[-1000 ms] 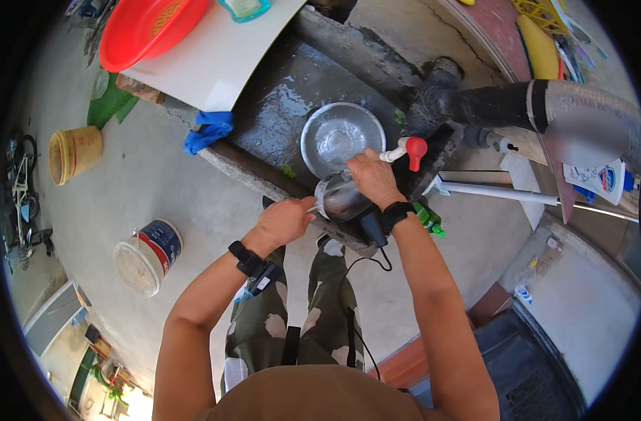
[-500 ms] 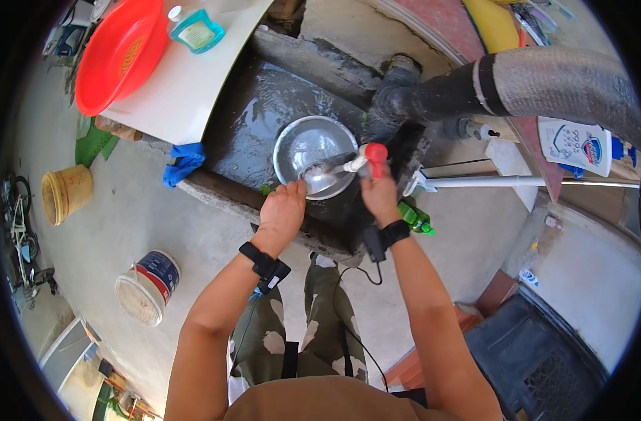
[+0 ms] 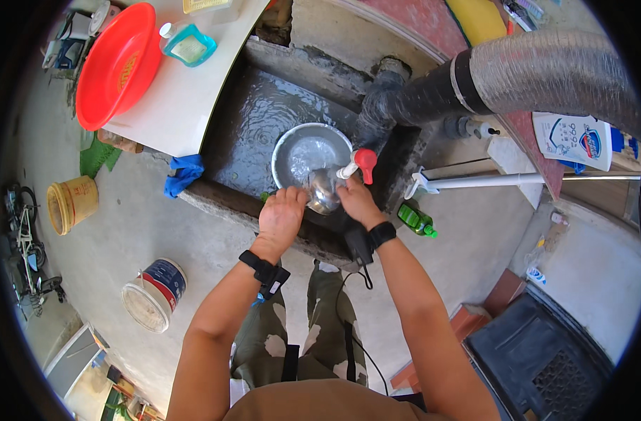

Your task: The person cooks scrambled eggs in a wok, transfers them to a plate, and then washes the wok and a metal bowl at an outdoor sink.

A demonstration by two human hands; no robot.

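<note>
Seen from above, a person stands at a low concrete water trough (image 3: 264, 119) with both forearms reaching forward. The left hand (image 3: 282, 217) and the right hand (image 3: 355, 200) close together around a small shiny steel cup (image 3: 322, 191), held between them over the trough's near rim, just under a white tap with a red handle (image 3: 359, 163). The left fingers wrap the cup's left side; the right hand grips its right side. A black band sits on each wrist.

Just beyond the hands, a round steel basin (image 3: 310, 151) holds water and rests in the trough. The cup looks wet, so it may slip from the grip and fall onto the concrete rim or the floor. Its edge could also knock the tap.

Right of the right hand, a green bottle (image 3: 415, 219) lies on the floor. Left of the left hand, a blue cloth (image 3: 182, 174) hangs over the rim. Farther left sits a red bowl (image 3: 117, 67) on a white board.
</note>
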